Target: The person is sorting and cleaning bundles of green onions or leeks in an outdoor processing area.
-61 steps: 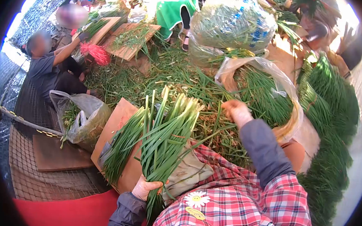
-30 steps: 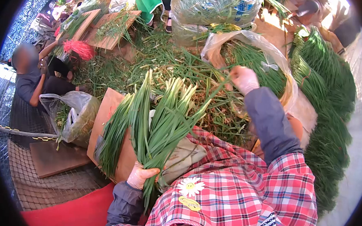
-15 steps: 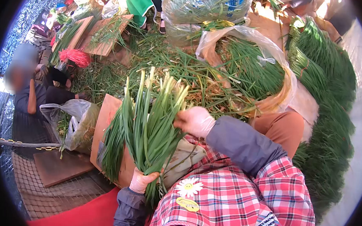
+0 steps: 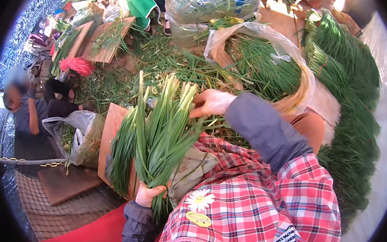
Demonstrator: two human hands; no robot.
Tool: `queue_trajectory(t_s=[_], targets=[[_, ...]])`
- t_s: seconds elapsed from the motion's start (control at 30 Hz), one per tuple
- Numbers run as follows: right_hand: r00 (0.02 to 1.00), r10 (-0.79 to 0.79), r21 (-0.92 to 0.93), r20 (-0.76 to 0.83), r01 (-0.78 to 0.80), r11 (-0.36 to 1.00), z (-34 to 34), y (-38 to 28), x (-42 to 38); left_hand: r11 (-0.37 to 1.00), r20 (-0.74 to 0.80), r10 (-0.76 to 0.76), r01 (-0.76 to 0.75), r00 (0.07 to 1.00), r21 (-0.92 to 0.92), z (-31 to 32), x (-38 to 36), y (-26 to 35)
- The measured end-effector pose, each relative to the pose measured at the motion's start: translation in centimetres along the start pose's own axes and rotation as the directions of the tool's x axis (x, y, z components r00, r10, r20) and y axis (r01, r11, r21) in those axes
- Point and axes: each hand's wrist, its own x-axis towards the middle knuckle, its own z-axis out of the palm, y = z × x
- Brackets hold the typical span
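My left hand is wrapped round the lower, leafy part of a bunch of long green leafy stalks. The bunch stands upright in front of my body, its pale ends fanned out at the top. Beside those pale ends, on the right, is my right hand, with fingers bent toward the stalks; whether they pinch anything is hard to make out. More green stalks lie on a tan board just left of the bunch.
An open plastic bag of greens lies ahead, and bundled greens line the right side. A tied bag and a seated person are at left. Pink-red strands hang near boards. Loose stalks cover the ground.
My right hand has moved up and slightly right, toward the pale ends. Some leaves on the bunch's right side now spread outward. The whole view has shifted slightly.
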Motion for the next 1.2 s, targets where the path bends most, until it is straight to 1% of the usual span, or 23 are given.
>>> queue_trajectory(t_s=[0.07, 0.2, 0.33, 0.4, 0.47, 0.5, 0.53, 0.57, 0.63, 0.67, 0.73, 0.77, 0.8, 0.83, 0.87, 0.9, 0.93, 0.97, 1.0, 1.07, 1.1, 1.13, 1.2], targets=[[0.999, -0.05, 0.17, 0.018, 0.046, 0.984, 1.9, 0.6, 0.9, 1.0, -0.01, -0.008, 0.008, 1.0, 0.005, 0.7, -0.1, 0.4], [0.976, -0.075, 0.449, -0.204, 0.161, 0.879, 4.5, 2.5, 0.7, 0.995, 0.062, -0.033, 0.038, 0.998, -0.089, 0.4, 0.4, -0.5], [0.911, 0.187, 0.447, -0.369, -0.003, 0.895, 3.7, 3.7, -0.4, 0.972, 0.05, -0.08, 0.089, 0.996, -0.218, 0.2, 0.6, -1.7], [0.747, 0.267, 0.497, -0.609, 0.097, 0.863, 0.7, 6.3, -0.6, 0.945, 0.082, -0.114, 0.134, 0.99, -0.297, -0.5, 0.2, -2.8], [0.541, 0.36, 0.416, -0.76, -0.02, 0.909, -3.9, 9.8, -2.3, 0.898, 0.182, -0.142, 0.204, 0.973, -0.389, -2.0, -0.2, -4.7], [0.62, 0.341, 0.136, -0.706, -0.355, 0.925, -4.6, 9.8, -3.3, 0.892, 0.171, -0.149, 0.207, 0.974, -0.401, -2.0, -0.5, -4.8], [0.685, 0.355, -0.203, -0.636, -0.592, 0.78, -5.4, 9.5, -4.0, 0.887, 0.16, -0.151, 0.205, 0.975, -0.414, -1.9, -0.6, -4.9], [0.76, 0.392, -0.465, -0.518, -0.635, 0.617, -3.3, 13.6, -3.0, 0.881, 0.15, -0.153, 0.203, 0.977, -0.428, -1.7, -0.7, -4.9], [0.809, 0.409, -0.692, -0.422, -0.579, 0.431, -0.3, 16.8, -2.1, 0.91, 0.108, -0.162, 0.191, 0.981, -0.367, -1.3, -1.0, -4.3], [0.821, 0.352, -0.693, -0.45, -0.57, 0.443, -0.7, 15.1, -2.4, 0.923, 0.084, -0.16, 0.179, 0.984, -0.339, -1.2, -0.8, -4.1], [0.848, 0.153, -0.582, -0.507, -0.469, 0.664, -2.2, 7.5, -3.2, 0.959, 0.121, -0.142, 0.167, 0.982, -0.228, -1.5, -0.4, -3.5], [0.846, 0.002, -0.339, -0.533, -0.216, 0.916, -2.6, 6.5, -2.6, 0.972, 0.142, -0.144, 0.167, 0.979, -0.167, -1.7, -0.5, -3.3], [0.83, -0.089, -0.183, -0.551, -0.017, 0.983, -2.6, 3.2, -2.3, 0.978, 0.101, -0.136, 0.15, 0.985, -0.147, -1.8, -0.5, -3.6], [0.828, -0.201, -0.103, -0.523, 0.172, 0.98, -2.1, 1.6, -1.5, 0.983, 0.064, -0.127, 0.135, 0.99, -0.124, -1.9, -0.3, -4.2], [0.906, -0.189, -0.227, -0.379, 0.108, 0.968, -1.9, -0.8, -1.2, 0.988, 0.03, -0.114, 0.116, 0.993, -0.105, -1.9, 0.0, -4.6], [0.925, -0.256, -0.419, -0.28, 0.122, 0.9, -1.2, -1.5, -0.3, 0.976, 0.072, -0.167, 0.175, 0.983, -0.132, -1.9, 0.0, -4.0], [0.956, -0.211, -0.549, -0.204, 0.067, 0.833, -0.5, -1.5, 0.5, 0.98, 0.081, -0.153, 0.162, 0.985, -0.117, -1.9, 0.2, -4.1], [0.994, -0.009, -0.562, -0.107, -0.053, 0.825, -0.3, -1.6, 1.4, 0.983, 0.088, -0.139, 0.148, 0.986, -0.105, -1.9, 0.3, -4.4], [0.98, 0.197, -0.585, -0.011, -0.166, 0.794, 0.0, -1.4, 2.2, 0.987, 0.093, -0.128, 0.136, 0.987, -0.091, -1.9, 0.3, -4.5], [0.987, 0.142, -0.358, 0.076, -0.106, 0.928, 1.6, 1.5, 3.6, 0.999, 0.066, -0.042, 0.044, 0.997, -0.024, -1.5, 0.6, -4.5], [0.994, 0.086, -0.085, 0.062, -0.081, 0.993, 2.3, 1.8, 3.5, 1.0, 0.054, -0.003, 0.002, 0.999, 0.01, -1.4, 0.5, -4.5], [0.999, 0.037, 0.195, 0.031, -0.043, 0.98, 3.0, 2.1, 3.2, 1.0, 0.051, -0.01, 0.01, 0.999, 0.017, -1.5, 0.4, -4.5], [0.997, 0.031, 0.412, -0.065, -0.002, 0.911, 4.8, 3.3, 3.4, 0.999, 0.05, -0.02, 0.019, 0.999, 0.035, -1.8, 0.4, -4.5]])
